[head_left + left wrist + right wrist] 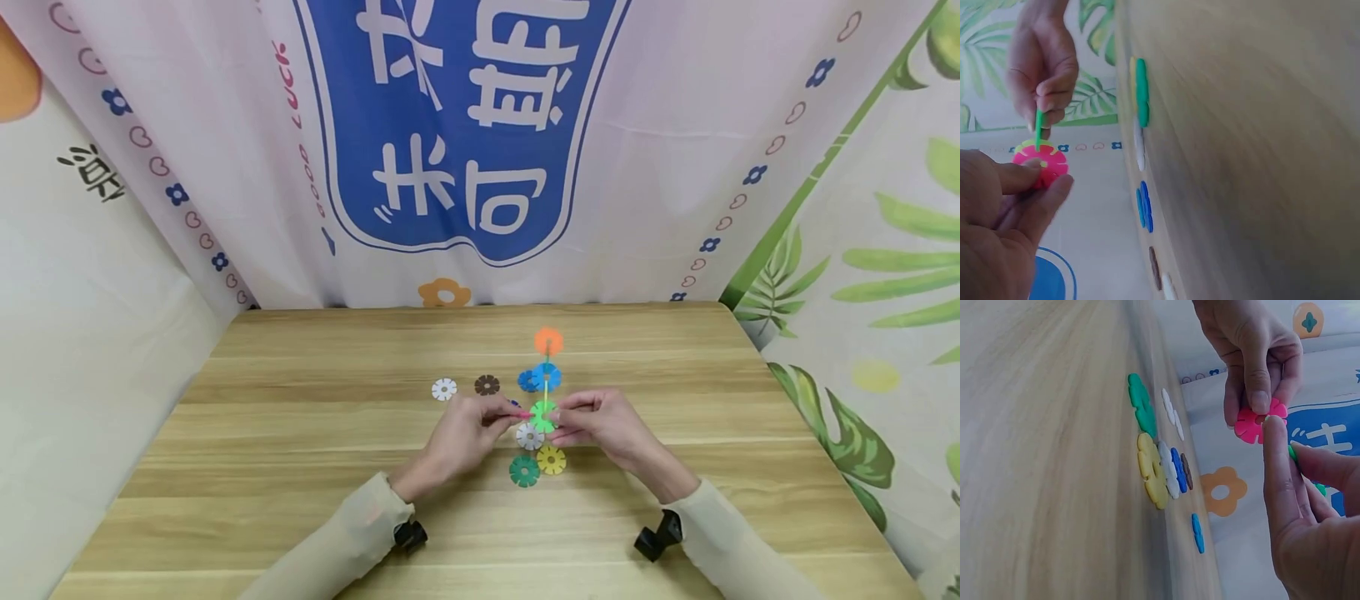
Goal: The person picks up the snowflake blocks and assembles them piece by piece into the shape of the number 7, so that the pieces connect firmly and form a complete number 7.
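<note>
Between thumb and fingers, my left hand (467, 429) pinches a pink notched disc (1054, 164), seen edge-on in the head view. My right hand (615, 427) pinches a bright green notched disc (542, 418). The green disc's edge meets the pink disc's rim in the left wrist view; whether their slots are joined I cannot tell. Beyond the green disc, a line of linked discs extends away: a yellow one (546, 393) edge-on, a blue one (548, 377), a green one edge-on and an orange one (549, 340). Fingers partly cover the pink and green discs.
Loose discs lie on the wooden table (300, 467): white (437, 389), brown (480, 385), blue (527, 382), pale grey (522, 439), yellow (551, 468) and dark green (517, 475). They are around and below the hands. A printed curtain (645, 167) hangs behind the table's far edge.
</note>
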Action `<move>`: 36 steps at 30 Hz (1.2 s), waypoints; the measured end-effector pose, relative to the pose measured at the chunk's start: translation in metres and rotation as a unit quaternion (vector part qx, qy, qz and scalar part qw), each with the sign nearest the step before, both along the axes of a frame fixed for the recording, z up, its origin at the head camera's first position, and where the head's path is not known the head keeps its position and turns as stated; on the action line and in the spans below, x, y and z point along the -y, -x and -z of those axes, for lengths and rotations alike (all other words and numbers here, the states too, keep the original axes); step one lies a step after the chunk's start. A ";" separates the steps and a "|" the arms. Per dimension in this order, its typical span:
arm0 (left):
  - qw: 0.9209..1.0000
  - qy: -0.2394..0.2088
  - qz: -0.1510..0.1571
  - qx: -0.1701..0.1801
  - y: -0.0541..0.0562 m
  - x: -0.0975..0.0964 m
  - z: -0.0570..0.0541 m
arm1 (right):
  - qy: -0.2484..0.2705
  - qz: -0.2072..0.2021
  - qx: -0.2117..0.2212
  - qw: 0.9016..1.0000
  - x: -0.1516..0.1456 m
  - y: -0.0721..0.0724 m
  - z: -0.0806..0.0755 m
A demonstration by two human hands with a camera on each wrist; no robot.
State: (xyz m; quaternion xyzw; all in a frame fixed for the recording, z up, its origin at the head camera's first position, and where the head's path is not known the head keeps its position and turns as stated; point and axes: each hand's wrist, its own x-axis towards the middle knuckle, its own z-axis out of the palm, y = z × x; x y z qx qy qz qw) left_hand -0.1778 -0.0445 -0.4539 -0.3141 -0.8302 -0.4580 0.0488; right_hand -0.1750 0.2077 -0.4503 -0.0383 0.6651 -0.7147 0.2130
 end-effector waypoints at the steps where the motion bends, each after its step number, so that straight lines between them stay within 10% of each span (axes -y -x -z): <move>1: 1.000 0.002 0.004 -0.021 0.000 0.000 0.000 | -0.002 -0.003 0.000 1.000 0.000 0.000 -0.001; 8: 0.995 -0.001 0.036 -0.097 -0.002 0.003 0.000 | -0.020 -0.033 -0.001 0.999 -0.001 0.002 -0.006; 17: 0.993 -0.026 0.048 -0.101 -0.006 0.003 0.004 | -0.025 -0.050 0.003 0.998 0.002 0.003 -0.012; 29: 0.994 -0.050 -0.045 -0.089 0.003 -0.020 -0.004 | 0.010 0.052 0.002 0.999 0.012 0.009 -0.014; 36: 0.993 -0.038 -0.034 -0.104 0.005 -0.025 -0.004 | 0.066 0.061 0.006 0.996 0.017 0.002 -0.006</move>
